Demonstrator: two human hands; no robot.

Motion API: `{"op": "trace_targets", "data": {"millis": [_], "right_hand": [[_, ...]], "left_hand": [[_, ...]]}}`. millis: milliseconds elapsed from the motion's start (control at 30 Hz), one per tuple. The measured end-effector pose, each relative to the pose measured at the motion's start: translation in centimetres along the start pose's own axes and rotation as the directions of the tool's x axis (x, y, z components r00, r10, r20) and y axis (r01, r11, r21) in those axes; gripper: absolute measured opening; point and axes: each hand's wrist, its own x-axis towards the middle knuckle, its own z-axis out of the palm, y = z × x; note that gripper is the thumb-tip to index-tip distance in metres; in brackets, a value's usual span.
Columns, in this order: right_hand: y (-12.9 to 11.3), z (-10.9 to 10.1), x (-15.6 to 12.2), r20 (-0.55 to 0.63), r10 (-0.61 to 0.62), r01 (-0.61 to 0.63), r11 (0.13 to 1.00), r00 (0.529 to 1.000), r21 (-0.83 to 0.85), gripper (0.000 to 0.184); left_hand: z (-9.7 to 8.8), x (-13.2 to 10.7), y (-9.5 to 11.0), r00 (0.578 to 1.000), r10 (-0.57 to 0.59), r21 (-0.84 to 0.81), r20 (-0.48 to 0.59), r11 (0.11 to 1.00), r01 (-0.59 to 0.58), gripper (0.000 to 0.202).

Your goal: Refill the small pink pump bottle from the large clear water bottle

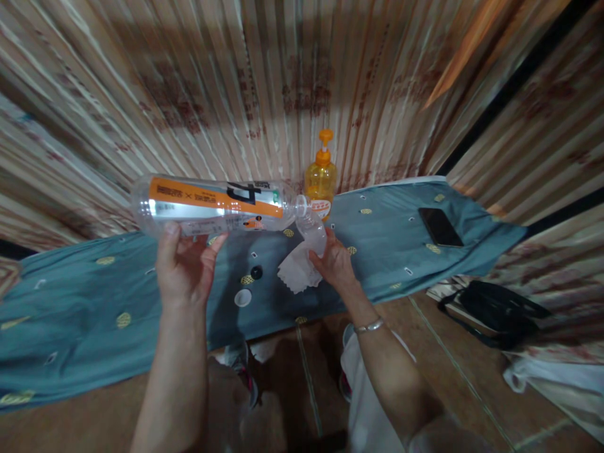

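Note:
My left hand grips a large clear plastic bottle from below, its label orange and silver. The bottle lies nearly level in the air, mouth toward the right. A small clear plastic bottle meets that mouth at a tilt, and my right hand is closed around its lower side. Below its fingers is a whitish, ragged-edged crumpled piece; whether it is held or lies on the cloth I cannot tell. Near the hands, a dark cap and a white round lid rest on the cloth.
Behind the hands stands an amber pump bottle with an orange top. A phone lies at the right on the green-blue cloth. Pleated curtains hang behind. A black bag sits low at the right.

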Motion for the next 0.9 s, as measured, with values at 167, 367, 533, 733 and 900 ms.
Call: {"op": "trace_targets", "data": {"millis": [167, 367, 533, 733, 900], "right_hand": [[0.10, 0.20, -0.07, -0.018, -0.004, 0.005, 1.000, 1.000, 0.021, 0.063], [0.14, 0.15, -0.05, -0.018, -0.014, 0.014, 1.000, 1.000, 0.022, 0.065], [0.07, 0.09, -0.03, -0.002, 0.014, -0.014, 1.000, 1.000, 0.009, 0.066], [0.14, 0.22, -0.09, -0.028, -0.013, 0.013, 1.000, 1.000, 0.016, 0.065], [0.24, 0.32, -0.06, -0.009, -0.008, 0.008, 1.000, 1.000, -0.022, 0.069]], "left_hand": [[0.04, -0.02, -0.06, 1.000, 0.006, -0.002, -0.014, 1.000, -0.006, 0.033], [0.05, 0.01, -0.02, 1.000, -0.001, -0.010, -0.013, 1.000, 0.001, 0.034], [0.10, -0.04, 0.06, 1.000, 0.006, 0.000, -0.003, 1.000, -0.006, 0.036], [-0.13, 0.05, -0.04, 1.000, 0.002, 0.005, 0.004, 1.000, -0.002, 0.033], [0.37, -0.14, 0.07, 0.999, 0.007, -0.013, -0.039, 1.000, -0.007, 0.038]]}}
